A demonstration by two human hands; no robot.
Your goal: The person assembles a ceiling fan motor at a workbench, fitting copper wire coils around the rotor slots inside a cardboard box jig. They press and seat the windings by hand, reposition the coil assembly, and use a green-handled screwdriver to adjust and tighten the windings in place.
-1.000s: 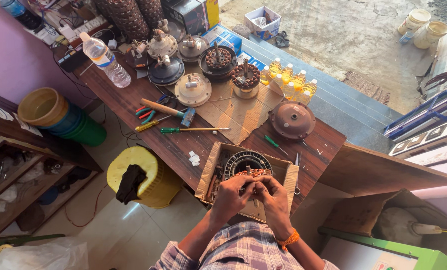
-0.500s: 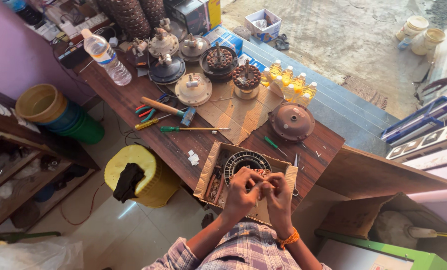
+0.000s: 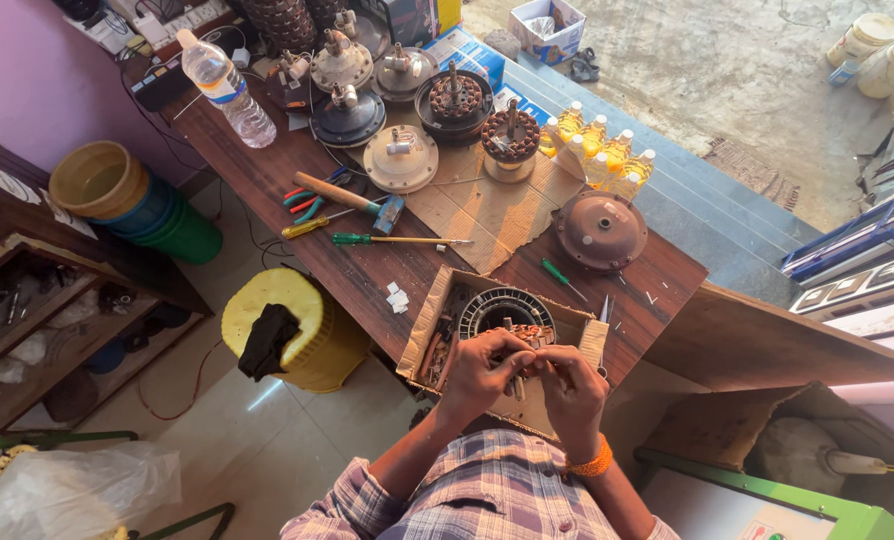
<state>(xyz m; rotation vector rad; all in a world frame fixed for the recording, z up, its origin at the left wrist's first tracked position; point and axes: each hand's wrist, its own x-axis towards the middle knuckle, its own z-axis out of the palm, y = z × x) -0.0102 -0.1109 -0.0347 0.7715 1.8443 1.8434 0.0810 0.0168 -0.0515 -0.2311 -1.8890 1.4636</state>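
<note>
My left hand point(image 3: 484, 371) and my right hand point(image 3: 570, 385) meet over a shallow cardboard box point(image 3: 423, 333) at the near edge of the wooden table point(image 3: 297, 185). Both pinch a small object between the fingertips; it is too small to identify. Just beyond my fingers, inside the box, lies a round motor stator point(image 3: 507, 312) with copper windings. An orange band circles my right wrist.
Several motor parts point(image 3: 401, 158) and a brown round cover point(image 3: 600, 230) lie on the table, with a hammer point(image 3: 351, 199), screwdrivers point(image 3: 397, 240), pliers, a water bottle point(image 3: 229, 87) and small yellow bottles point(image 3: 597, 150). A yellow stool point(image 3: 285, 325) with a black cloth stands below at left.
Both hands stay together over the box with only slight finger movement. The view has shifted a little.
</note>
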